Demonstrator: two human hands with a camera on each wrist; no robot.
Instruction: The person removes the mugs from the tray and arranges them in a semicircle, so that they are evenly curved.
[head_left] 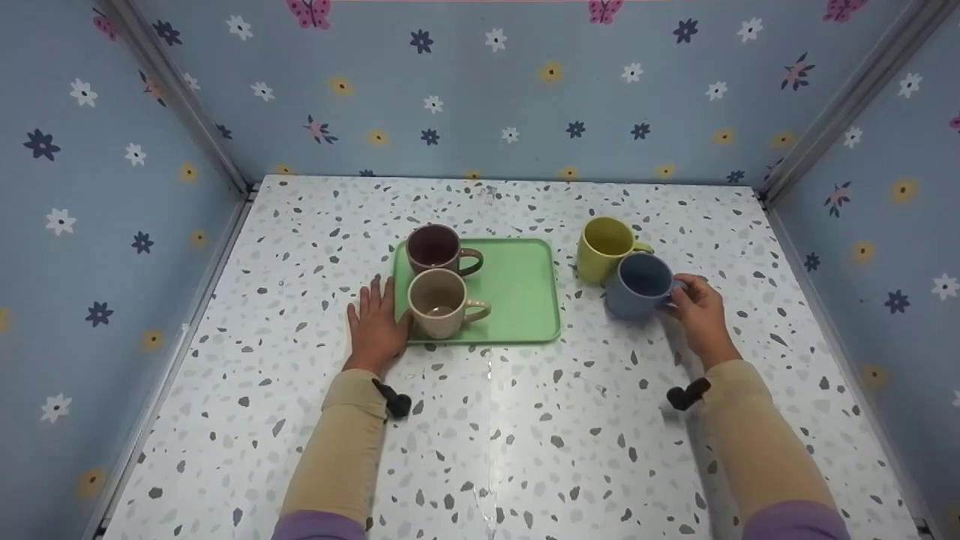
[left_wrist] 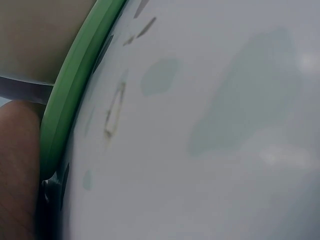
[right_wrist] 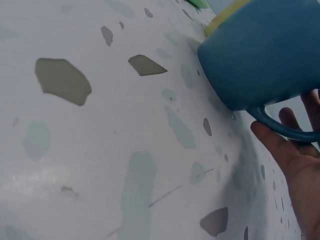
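A green tray lies mid-table with a maroon mug and a beige mug on its left side. My left hand lies flat on the table, fingers straight, its side against the tray's left rim. To the right of the tray a yellow mug and a blue mug stand close together. My right hand grips the blue mug by its handle, with fingers curled through the loop. The blue mug's body fills the right wrist view.
The speckled white table is walled on three sides by blue flowered panels. The tray's right half holds nothing. Bare tabletop stretches in front of the tray, between my forearms.
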